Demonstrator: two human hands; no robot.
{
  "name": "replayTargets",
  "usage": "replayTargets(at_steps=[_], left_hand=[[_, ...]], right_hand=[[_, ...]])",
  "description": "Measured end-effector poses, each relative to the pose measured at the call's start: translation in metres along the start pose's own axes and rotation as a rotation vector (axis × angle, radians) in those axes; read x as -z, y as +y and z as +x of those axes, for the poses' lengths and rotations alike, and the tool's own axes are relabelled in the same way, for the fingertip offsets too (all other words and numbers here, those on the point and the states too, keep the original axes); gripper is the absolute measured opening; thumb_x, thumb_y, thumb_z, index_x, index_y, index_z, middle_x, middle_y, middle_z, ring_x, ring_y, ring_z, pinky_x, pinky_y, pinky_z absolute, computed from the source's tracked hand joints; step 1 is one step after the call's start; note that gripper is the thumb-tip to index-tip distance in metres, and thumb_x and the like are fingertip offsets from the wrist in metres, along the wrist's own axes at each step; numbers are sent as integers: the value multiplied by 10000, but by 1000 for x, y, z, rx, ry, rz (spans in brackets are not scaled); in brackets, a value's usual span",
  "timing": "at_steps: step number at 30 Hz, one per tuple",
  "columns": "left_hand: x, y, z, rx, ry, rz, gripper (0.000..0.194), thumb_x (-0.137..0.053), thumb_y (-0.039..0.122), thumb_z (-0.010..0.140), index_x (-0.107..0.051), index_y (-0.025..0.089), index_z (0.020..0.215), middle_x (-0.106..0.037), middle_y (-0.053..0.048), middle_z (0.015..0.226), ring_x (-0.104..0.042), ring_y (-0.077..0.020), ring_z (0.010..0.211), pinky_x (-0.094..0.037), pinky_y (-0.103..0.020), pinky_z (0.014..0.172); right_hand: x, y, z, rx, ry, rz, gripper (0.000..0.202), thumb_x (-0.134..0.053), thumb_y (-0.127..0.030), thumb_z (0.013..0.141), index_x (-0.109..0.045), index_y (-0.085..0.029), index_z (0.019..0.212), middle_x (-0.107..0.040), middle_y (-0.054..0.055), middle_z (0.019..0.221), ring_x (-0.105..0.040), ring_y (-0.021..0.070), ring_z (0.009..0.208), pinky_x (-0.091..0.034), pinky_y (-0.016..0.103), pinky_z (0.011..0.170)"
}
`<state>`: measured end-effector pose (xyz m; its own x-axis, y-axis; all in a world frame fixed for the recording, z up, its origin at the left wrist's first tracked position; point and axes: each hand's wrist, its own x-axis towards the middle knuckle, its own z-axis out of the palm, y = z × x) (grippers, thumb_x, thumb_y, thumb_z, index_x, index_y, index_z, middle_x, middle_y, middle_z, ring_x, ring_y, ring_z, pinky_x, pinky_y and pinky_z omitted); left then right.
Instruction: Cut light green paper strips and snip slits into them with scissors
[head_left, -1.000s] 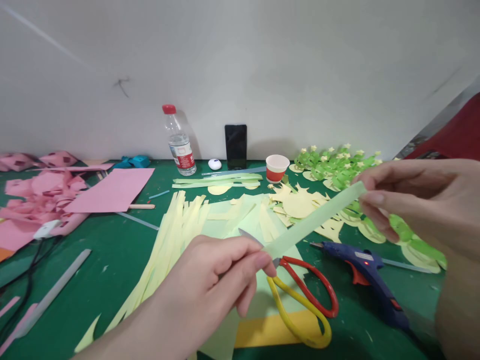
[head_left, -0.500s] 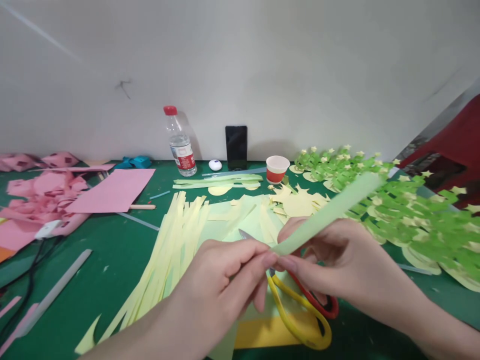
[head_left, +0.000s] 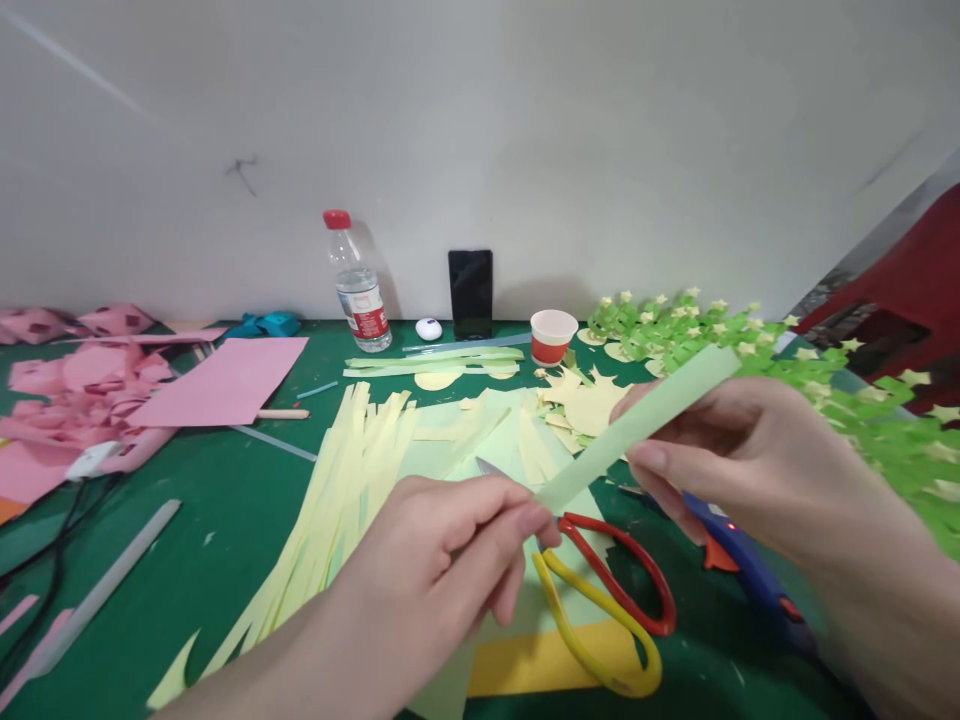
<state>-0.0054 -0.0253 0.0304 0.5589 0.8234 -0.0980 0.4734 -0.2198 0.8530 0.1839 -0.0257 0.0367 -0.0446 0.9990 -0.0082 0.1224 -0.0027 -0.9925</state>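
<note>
My left hand [head_left: 465,560] pinches the lower end of a pale green paper strip [head_left: 645,425] between thumb and fingers. The strip slants up to the right. Partway along it, my right hand [head_left: 735,450] has closed its thumb and forefinger around the strip. Below the hands lie scissors [head_left: 652,570] with one red and one yellow handle loop; their blades are mostly covered by my left hand. Beneath my right hand rests a blue hot glue gun [head_left: 750,575] with an orange trigger, partly hidden by the hand.
Yellow paper strips [head_left: 352,460] fan out left of centre. Yellow paper scraps [head_left: 589,400], a paper cup [head_left: 552,340], a phone [head_left: 471,295] and a bottle [head_left: 360,290] stand farther back. Green paper plants with stars [head_left: 862,410] fill the right side; pink paper [head_left: 225,380] lies left.
My right hand has moved right, away from my left fingertips and along the strip. The red scissor handle and the glue gun are now uncovered. My left hand has stayed nearly still.
</note>
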Motion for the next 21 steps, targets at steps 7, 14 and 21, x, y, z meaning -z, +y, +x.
replayTargets(at_steps=[7, 14, 21], left_hand=[[1, 1, -1, 6, -5, -21, 386, -342, 323, 906, -569, 160, 640, -466, 48, 453, -411, -66, 385, -359, -179, 445], [3, 2, -2, 6, -6, -13, 381, -349, 341, 906, -590, 159, 675, -461, 50, 440, -408, -72, 378, -351, -189, 438], [5, 0, -3, 19, 19, -69, 334, -384, 318, 888, -598, 167, 681, -471, 54, 428, -394, -69, 360, -336, -184, 410]], right_hand=[[14, -2, 4, 112, 108, -119, 59, -596, -174, 636, -645, -191, 607, -476, -79, 348, -412, 61, 285, -339, 208, 359], [21, -6, 1, 144, 164, -193, 64, -602, -207, 629, -656, -209, 595, -458, -60, 331, -424, 80, 298, -312, 240, 360], [39, -7, 7, 211, 426, -269, 19, -629, -218, 580, -627, -202, 569, -491, -35, 359, -420, 78, 326, -250, 248, 360]])
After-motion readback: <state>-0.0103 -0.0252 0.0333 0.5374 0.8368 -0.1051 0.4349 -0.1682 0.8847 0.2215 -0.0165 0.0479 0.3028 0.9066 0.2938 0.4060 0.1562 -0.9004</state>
